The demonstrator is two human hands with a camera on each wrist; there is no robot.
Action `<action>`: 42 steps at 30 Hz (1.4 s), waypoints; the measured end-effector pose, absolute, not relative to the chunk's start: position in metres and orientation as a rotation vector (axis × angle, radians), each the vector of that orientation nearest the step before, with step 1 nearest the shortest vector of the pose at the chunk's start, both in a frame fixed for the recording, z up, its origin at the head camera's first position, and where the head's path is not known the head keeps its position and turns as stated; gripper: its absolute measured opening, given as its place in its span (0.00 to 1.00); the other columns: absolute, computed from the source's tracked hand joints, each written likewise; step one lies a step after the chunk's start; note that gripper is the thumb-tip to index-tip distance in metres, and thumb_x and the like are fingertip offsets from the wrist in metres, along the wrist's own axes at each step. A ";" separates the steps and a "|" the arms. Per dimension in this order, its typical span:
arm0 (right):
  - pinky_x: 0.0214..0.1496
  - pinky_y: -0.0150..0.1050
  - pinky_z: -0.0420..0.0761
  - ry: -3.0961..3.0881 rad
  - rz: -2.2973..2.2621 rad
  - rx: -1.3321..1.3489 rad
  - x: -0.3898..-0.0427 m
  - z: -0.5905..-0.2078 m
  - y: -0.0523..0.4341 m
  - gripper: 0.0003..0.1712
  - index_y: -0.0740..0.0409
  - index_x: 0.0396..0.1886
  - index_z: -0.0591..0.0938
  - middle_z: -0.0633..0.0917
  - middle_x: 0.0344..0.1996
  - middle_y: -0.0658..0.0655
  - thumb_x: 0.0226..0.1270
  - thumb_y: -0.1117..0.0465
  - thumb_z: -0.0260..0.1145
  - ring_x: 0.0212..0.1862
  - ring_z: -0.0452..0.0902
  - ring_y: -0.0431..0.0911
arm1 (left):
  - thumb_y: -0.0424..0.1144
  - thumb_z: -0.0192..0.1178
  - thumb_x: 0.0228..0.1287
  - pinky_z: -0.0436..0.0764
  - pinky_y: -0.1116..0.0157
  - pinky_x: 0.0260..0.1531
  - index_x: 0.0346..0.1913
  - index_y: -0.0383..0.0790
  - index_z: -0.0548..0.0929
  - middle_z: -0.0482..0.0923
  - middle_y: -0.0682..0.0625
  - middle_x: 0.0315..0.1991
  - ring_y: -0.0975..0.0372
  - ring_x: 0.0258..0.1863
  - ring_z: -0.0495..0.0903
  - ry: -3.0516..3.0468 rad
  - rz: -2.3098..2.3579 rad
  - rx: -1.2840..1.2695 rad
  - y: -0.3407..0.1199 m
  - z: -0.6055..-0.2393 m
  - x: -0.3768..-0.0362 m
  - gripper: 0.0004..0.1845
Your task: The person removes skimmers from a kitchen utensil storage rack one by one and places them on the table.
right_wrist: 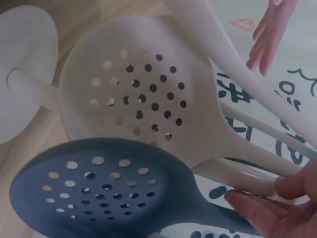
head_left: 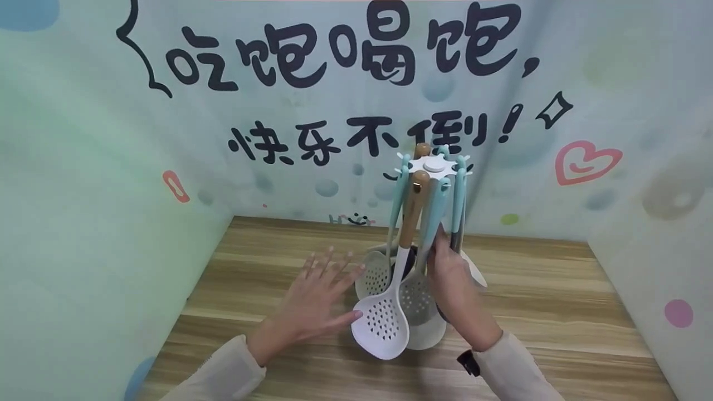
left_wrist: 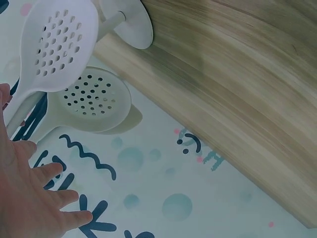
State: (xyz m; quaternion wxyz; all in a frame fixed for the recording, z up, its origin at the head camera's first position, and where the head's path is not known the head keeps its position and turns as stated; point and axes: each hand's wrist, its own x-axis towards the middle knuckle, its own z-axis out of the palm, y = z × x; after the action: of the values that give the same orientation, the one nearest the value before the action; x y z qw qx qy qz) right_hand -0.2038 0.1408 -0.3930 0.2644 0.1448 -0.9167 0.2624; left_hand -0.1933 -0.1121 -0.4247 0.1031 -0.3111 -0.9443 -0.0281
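Observation:
A white rotating utensil stand with a star-shaped top stands upright right of centre, hung with several kitchen tools. My right hand reaches behind the tools and grips its post between thumb and fingers. In front hangs a white skimmer with a brown handle. My left hand is spread open beside it, thumb tip close to its bowl; contact is unclear. A beige skimmer and a dark blue slotted spoon hang near my right hand. The stand's round base shows below the tools.
Beneath lies a wood-grain tabletop. A pale printed curtain with dark lettering rises behind it and along both sides. A small black object sits at my right sleeve cuff.

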 end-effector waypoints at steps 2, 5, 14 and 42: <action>0.32 0.48 0.84 -2.460 0.718 0.394 -0.207 -0.394 0.141 0.26 0.63 0.65 0.56 0.81 0.34 0.72 0.69 0.72 0.50 0.34 0.83 0.61 | 0.71 0.38 0.61 0.42 0.45 0.69 0.73 0.56 0.50 0.41 0.51 0.75 0.47 0.73 0.40 -2.785 -0.082 -0.920 -0.112 -0.425 -0.193 0.41; 0.34 0.50 0.83 -2.434 0.775 0.410 -0.212 -0.397 0.142 0.19 0.64 0.60 0.61 0.81 0.35 0.71 0.70 0.71 0.48 0.37 0.82 0.61 | 0.71 0.38 0.61 0.42 0.45 0.69 0.73 0.57 0.49 0.41 0.52 0.75 0.47 0.73 0.40 -2.787 -0.080 -0.925 -0.112 -0.424 -0.193 0.40; 0.41 0.49 0.82 -2.362 1.000 0.476 -0.224 -0.403 0.147 0.16 0.69 0.54 0.69 0.82 0.39 0.67 0.67 0.73 0.52 0.42 0.80 0.56 | 0.70 0.40 0.61 0.44 0.44 0.68 0.73 0.55 0.51 0.41 0.51 0.75 0.45 0.72 0.43 -2.758 -0.119 -0.942 -0.110 -0.426 -0.193 0.40; 0.50 0.51 0.78 -2.581 0.994 0.475 -0.223 -0.405 0.146 0.28 0.69 0.67 0.48 0.70 0.56 0.76 0.69 0.72 0.42 0.53 0.75 0.59 | 0.45 0.56 0.65 0.71 0.58 0.60 0.66 0.42 0.63 0.71 0.48 0.59 0.59 0.60 0.69 -2.458 -1.086 -0.788 -0.052 -0.407 -0.187 0.28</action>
State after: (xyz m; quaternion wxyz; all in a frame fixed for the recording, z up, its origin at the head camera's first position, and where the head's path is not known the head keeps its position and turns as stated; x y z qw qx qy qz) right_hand -0.2229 0.1462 -0.4048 0.1669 0.1668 -0.9068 0.3493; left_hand -0.1869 -0.0517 -0.4075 0.1700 -0.2773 -0.8650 -0.3822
